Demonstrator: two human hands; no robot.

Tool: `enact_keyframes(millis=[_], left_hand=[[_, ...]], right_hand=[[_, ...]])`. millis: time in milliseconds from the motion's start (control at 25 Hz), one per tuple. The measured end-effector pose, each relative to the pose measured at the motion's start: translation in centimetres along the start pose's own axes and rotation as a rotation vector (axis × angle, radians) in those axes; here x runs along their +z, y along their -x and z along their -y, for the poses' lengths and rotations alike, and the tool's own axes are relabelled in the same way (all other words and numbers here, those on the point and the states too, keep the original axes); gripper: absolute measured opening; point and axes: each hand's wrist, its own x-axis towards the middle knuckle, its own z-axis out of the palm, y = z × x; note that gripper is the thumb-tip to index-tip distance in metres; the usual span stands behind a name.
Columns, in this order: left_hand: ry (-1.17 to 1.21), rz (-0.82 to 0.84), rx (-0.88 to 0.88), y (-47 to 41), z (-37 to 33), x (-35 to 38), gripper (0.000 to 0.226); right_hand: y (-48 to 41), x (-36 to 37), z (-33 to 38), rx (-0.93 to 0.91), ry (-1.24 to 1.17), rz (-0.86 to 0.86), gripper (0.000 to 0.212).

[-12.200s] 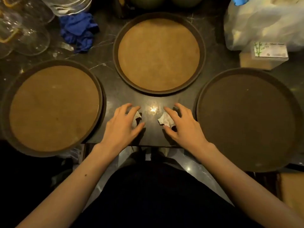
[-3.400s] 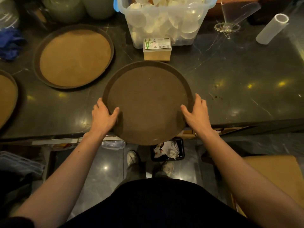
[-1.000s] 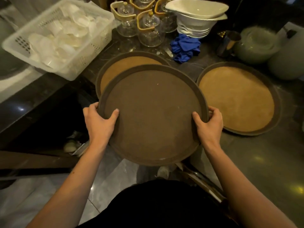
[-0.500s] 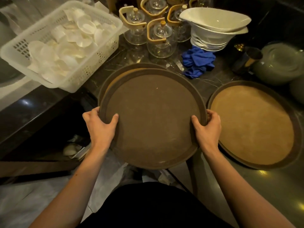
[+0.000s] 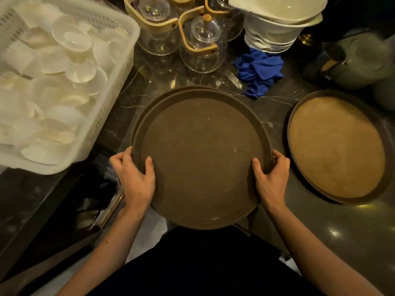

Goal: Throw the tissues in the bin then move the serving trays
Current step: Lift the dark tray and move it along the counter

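Observation:
A dark brown round serving tray (image 5: 201,159) lies nearly flush on top of a second tray, of which only the far-left rim (image 5: 171,93) shows. My left hand (image 5: 134,176) grips the dark tray's left edge with the thumb on its surface. On the opposite edge, my right hand (image 5: 270,178) holds it the same way. A third tray (image 5: 337,146), with a tan inner surface, rests alone on the dark marble counter to the right. No tissues and no bin are visible.
A white plastic basket (image 5: 111,86) of white dishes sits at the left. Behind the trays stand glass jars with wooden handles (image 5: 201,43), a stack of white bowls (image 5: 275,24), a blue cloth (image 5: 258,71) and a grey lidded pot (image 5: 363,58). The counter edge runs below my left hand.
The dark tray has come forward and down over the left tray, which now shows only a sliver of rim. Both hands keep their grip. The view has moved closer.

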Motion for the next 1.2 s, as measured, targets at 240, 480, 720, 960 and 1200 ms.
enact_keyframes(millis=[240,480,720,960,1200], left_hand=[[0.003,-0.012,0.066,-1.4,-0.5,0.0,0.044],[0.031,-0.013,0.082,-2.2,-0.4,0.5,0.039],[-0.067,-0.024,0.102,-2.1,0.4,0.4,0.043],[-0.135,0.000,0.169,-2.3,1.3,0.8,0.053],[-0.129,0.046,0.154,-2.1,1.3,0.2,0.060]], right_hand=[[-1.1,1.1,0.8,-0.014,0.016,0.022,0.052],[-2.1,1.8,1.1,-0.003,0.019,0.022,0.053],[-1.8,2.5,0.8,0.039,0.053,0.032,0.053],[-1.6,2.7,0.9,0.013,0.081,0.027,0.053],[-1.2,2.3,0.7,-0.016,0.097,0.050,0.060]])
